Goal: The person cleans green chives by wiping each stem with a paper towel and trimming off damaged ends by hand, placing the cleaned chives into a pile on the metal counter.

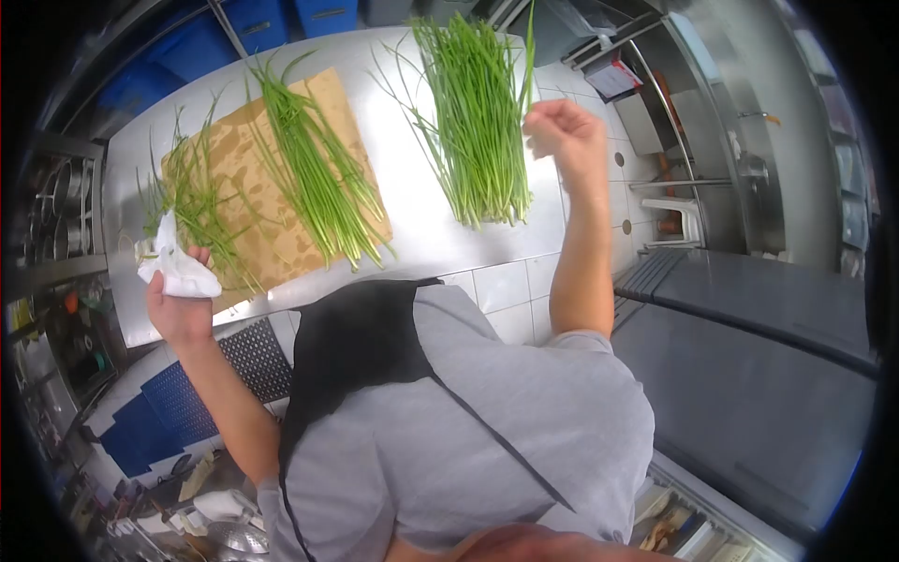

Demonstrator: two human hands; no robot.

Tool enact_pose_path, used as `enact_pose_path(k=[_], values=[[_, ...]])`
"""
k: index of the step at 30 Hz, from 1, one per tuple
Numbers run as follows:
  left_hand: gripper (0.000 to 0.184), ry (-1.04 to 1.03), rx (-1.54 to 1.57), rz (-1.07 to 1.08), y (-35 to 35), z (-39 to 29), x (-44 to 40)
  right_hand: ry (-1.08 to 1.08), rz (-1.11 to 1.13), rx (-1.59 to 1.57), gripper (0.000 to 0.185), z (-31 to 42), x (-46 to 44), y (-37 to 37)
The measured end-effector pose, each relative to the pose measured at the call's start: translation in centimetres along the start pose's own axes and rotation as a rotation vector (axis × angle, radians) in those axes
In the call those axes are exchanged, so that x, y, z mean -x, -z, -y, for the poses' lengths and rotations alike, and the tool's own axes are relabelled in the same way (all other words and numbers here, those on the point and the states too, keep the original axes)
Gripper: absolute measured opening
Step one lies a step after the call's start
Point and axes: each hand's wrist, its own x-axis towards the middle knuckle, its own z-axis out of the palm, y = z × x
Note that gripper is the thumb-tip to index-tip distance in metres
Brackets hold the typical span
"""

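My left hand is closed around a crumpled white cloth at the left end of the metal table. Beside it, loose chives lie scattered on a wet sheet of brown cardboard. A neater bunch of chives rests across the cardboard's right part. My right hand is raised at the table's right edge, its fingers pinched on a single chive stalk that points away from me. Just left of that hand lies a large, aligned pile of chives.
The steel table stands in front of me. Blue bins are behind it. Metal shelves with pans stand at the left, and a grey cabinet at the right. A white stool sits on the tiled floor.
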Motion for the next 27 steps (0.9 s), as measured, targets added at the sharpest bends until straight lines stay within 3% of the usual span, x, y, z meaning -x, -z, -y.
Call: enact_pose_path(k=[4,7,12,15,16,18,21,25,26,27], values=[[0.054,0.062,0.048,0.050,-0.3,0.2,-0.3,-0.214,0.026,0.342,0.009,-7.4,0.4,0.4],[0.052,0.106,0.075,0.104,-0.9,0.6,-0.4,-0.307,0.048,0.467,0.009,-8.9,1.1,0.5],[0.049,0.105,0.080,0.151,-0.4,1.1,-0.4,-0.262,0.016,0.362,0.012,-6.6,1.4,0.6],[0.047,0.094,0.156,0.200,1.3,2.0,-0.7,-0.211,0.098,0.902,0.015,-4.8,1.5,0.2],[0.046,0.088,0.203,0.233,1.9,2.7,-1.1,-0.119,0.097,1.213,0.018,-5.2,1.4,0.1],[0.045,0.067,0.262,0.259,2.7,2.7,-1.3,0.084,-0.042,1.156,0.016,-5.4,1.1,-0.6],[0.045,0.013,0.360,0.203,0.8,3.2,-0.1,0.023,0.036,0.850,0.015,-1.5,1.8,-4.8],[0.046,-0.019,0.433,0.271,-1.5,2.7,0.6,0.157,0.458,0.491,0.013,-3.4,3.2,-11.9],[0.047,-0.031,0.437,0.269,-1.5,2.7,0.6,0.300,0.540,0.517,0.014,-3.6,4.1,-14.4],[0.047,-0.020,0.487,0.296,-1.0,2.9,0.5,0.243,0.652,0.535,0.016,-4.3,4.8,-16.9]])
